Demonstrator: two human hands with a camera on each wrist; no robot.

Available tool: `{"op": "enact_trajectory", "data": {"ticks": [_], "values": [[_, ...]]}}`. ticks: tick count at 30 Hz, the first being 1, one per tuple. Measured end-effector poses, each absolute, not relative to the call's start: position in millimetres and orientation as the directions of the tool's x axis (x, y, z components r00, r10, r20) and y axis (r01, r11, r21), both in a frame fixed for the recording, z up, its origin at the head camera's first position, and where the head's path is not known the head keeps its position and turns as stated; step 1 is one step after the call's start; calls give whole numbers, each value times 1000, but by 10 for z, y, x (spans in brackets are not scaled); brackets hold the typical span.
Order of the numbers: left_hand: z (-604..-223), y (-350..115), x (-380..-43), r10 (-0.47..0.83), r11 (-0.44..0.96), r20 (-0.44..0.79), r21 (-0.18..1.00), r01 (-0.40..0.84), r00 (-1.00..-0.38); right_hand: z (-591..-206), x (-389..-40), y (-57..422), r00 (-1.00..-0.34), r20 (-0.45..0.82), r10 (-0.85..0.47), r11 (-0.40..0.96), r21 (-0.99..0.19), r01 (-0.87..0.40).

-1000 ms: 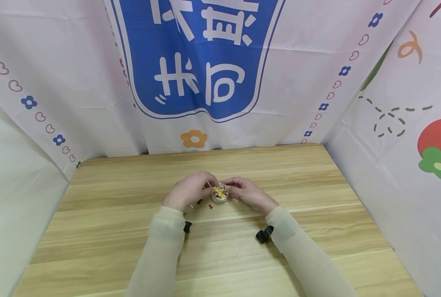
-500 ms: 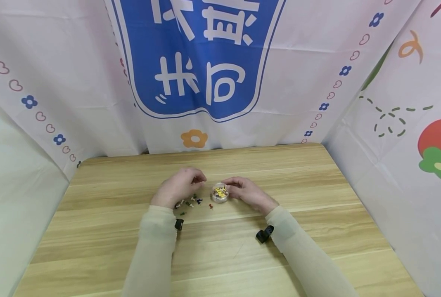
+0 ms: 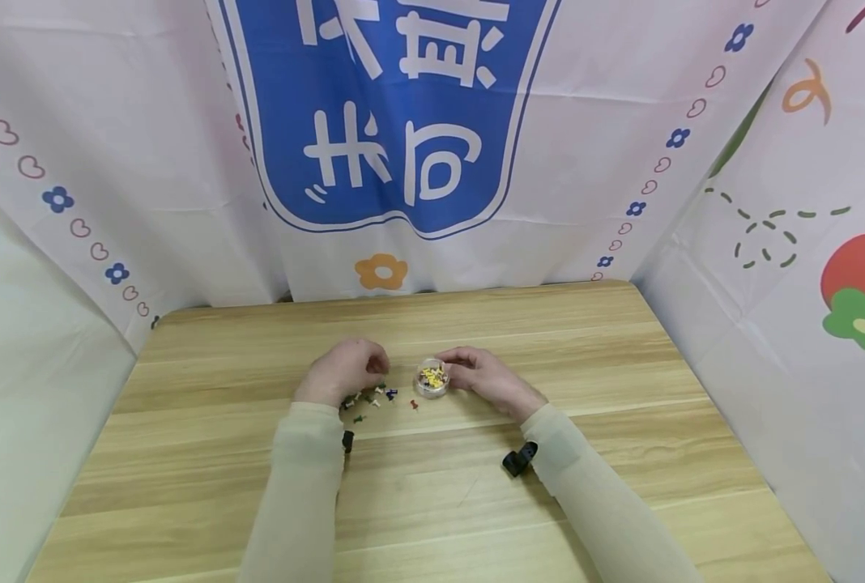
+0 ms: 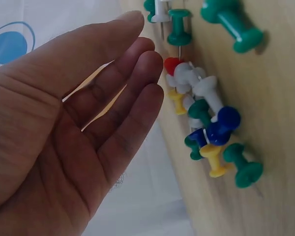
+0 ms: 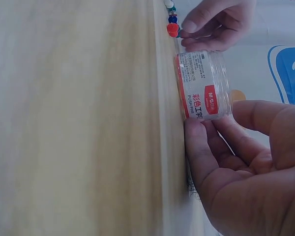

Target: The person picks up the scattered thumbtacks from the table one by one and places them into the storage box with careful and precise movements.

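My right hand (image 3: 492, 384) holds a small clear round jar (image 3: 431, 394) from its right side, thumb and fingers against the wall. In the right wrist view the jar's label (image 5: 201, 83) reads PUSH PINS; in the head view, yellow and other pins (image 3: 433, 376) show inside. To the left, my left hand (image 3: 341, 371) hovers at a loose pile of push pins, fingers gently bent. The left wrist view shows nothing between thumb and fingers (image 4: 147, 108), with white, green, blue, yellow and red push pins (image 4: 209, 93) just past the fingertips.
A lone red push pin (image 3: 414, 404) lies in front of the jar, and a green push pin (image 3: 360, 419) lies nearer the front of the pile. The wooden table (image 3: 549, 340) ends at a printed white curtain (image 3: 549, 243) behind.
My left hand has moved left from over the jar to the loose push pins, uncovering several of them. My right hand and the jar have stayed in place.
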State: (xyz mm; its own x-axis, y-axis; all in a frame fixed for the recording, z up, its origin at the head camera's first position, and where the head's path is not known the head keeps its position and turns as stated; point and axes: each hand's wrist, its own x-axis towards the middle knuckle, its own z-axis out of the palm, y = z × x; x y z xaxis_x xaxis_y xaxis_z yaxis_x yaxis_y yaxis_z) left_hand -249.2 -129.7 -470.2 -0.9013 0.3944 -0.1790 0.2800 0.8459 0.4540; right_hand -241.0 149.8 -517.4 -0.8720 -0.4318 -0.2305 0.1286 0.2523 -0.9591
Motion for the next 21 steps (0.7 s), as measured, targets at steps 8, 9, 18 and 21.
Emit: {"op": "enact_trajectory", "data": {"ticks": [8,9,18,21], "values": [[-4754,-1277,-2490,381,855,-213,451,255,-900,-5180,-2424,1494,-875,-222,-431,262,-958,114],[-4753,-1273,-2488,381,855,-214,451,255,-900,-5180,-2422,1494,-874,-223,-431,264,-958,114],[-4760,-1229,-2486,404,845,-209,458,276,-890,-5186,-2434,1503,-876,-217,-430,297,-951,90],[-4760,-1223,-2488,408,843,-207,459,280,-889,-5188,-2445,1514,-871,-199,-449,324,-945,49]]}}
